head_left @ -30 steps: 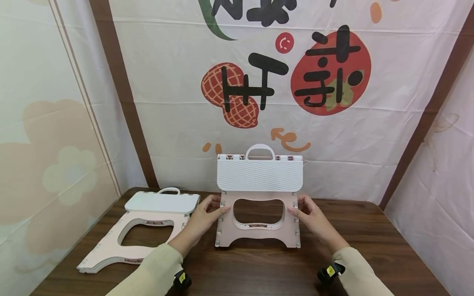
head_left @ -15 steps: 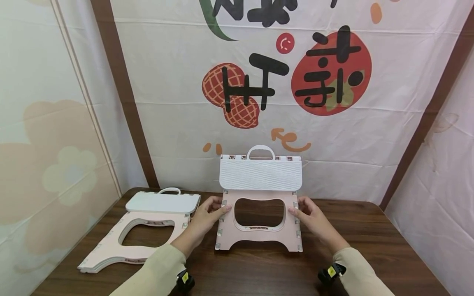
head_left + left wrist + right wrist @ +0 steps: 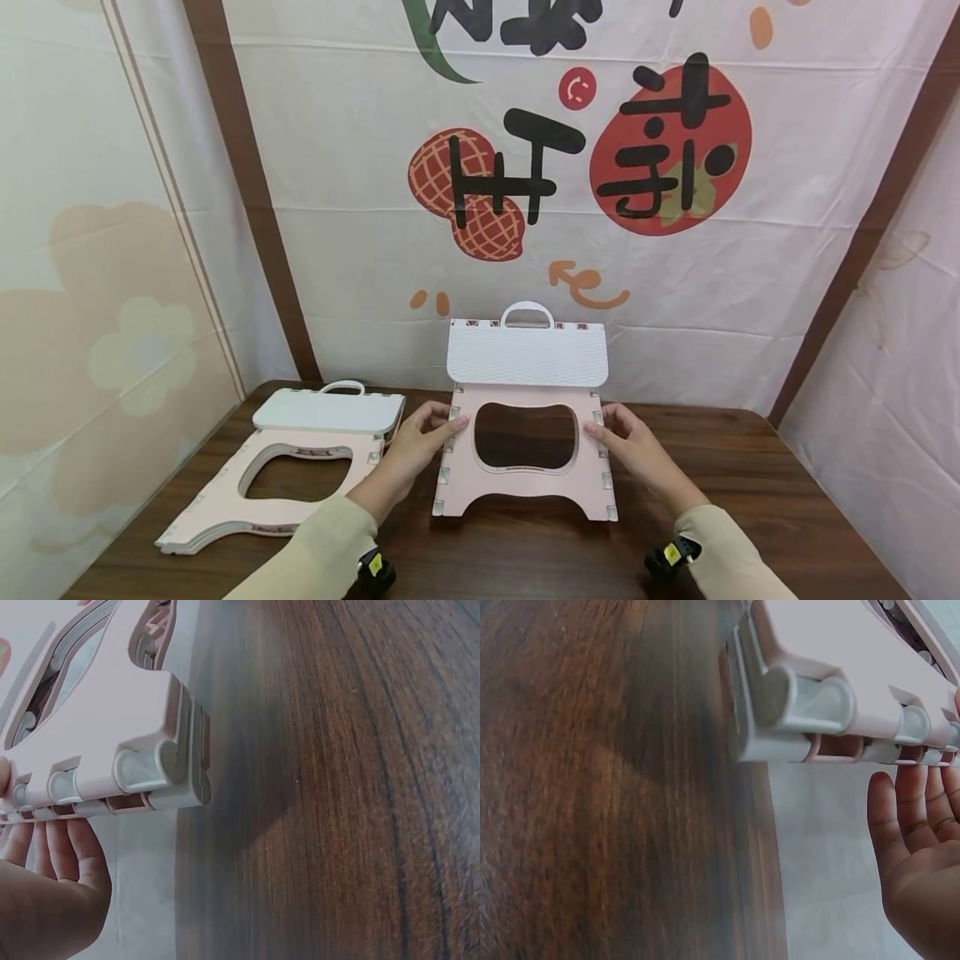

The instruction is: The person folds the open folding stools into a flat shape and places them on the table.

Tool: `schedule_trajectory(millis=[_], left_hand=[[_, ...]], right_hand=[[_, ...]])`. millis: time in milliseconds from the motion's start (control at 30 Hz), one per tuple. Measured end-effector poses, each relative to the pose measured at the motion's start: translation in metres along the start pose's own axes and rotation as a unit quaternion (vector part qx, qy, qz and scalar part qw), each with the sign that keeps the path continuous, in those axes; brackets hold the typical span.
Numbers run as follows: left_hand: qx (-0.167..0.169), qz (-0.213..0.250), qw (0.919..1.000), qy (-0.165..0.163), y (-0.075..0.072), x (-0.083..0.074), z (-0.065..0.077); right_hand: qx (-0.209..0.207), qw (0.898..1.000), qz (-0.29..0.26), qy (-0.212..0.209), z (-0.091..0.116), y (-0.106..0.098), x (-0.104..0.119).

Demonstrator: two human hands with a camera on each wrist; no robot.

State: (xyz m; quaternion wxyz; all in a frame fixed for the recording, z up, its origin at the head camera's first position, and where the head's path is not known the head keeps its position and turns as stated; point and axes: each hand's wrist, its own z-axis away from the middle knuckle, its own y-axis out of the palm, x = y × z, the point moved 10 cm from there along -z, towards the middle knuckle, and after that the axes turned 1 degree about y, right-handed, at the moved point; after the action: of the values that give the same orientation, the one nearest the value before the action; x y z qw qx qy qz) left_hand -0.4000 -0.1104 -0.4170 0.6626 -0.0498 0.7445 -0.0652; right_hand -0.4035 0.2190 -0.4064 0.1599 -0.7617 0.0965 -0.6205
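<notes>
A folded step stool, pale pink with a white woven-textured top and a loop handle, is held tilted over the table between both hands. My left hand grips its left edge, thumb on the front and fingers behind. On the opposite edge my right hand holds it the same way. In the left wrist view the hinged edge of the stool shows close up, with fingers behind it. The right wrist view shows the other hinged edge, with fingers beneath.
A second folded stool, likewise pink and white, lies on the left part of the brown wooden table. A printed cloth hangs behind the table, with more cloth at both sides.
The held stool tilts further back: its handle and top sink slightly while its lower feet come nearer to me. Both hands keep their hold at the sides. The second stool stays put.
</notes>
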Motion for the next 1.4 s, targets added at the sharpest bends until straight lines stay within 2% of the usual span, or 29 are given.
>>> schedule_trajectory(millis=[433,667,967,1267,1400], left_hand=[[0.019,0.036,0.9991,-0.016,0.005,0.005,0.001],[0.023,0.02,0.9993,-0.022,0.005,0.008,0.003],[0.022,0.02,0.9991,-0.031,0.003,0.01,0.001],[0.045,0.013,0.9979,-0.043,0.006,0.013,0.005],[0.045,0.013,0.9977,-0.048,0.006,0.014,0.005]], right_hand=[[0.003,1.0,-0.011,0.023,0.003,0.003,-0.011],[0.007,0.999,-0.024,0.026,0.003,0.007,-0.014],[0.011,0.999,-0.033,0.029,0.004,0.009,-0.013],[0.003,0.999,0.001,0.043,0.006,0.006,-0.017],[0.006,0.999,0.007,0.051,0.005,0.007,-0.022]])
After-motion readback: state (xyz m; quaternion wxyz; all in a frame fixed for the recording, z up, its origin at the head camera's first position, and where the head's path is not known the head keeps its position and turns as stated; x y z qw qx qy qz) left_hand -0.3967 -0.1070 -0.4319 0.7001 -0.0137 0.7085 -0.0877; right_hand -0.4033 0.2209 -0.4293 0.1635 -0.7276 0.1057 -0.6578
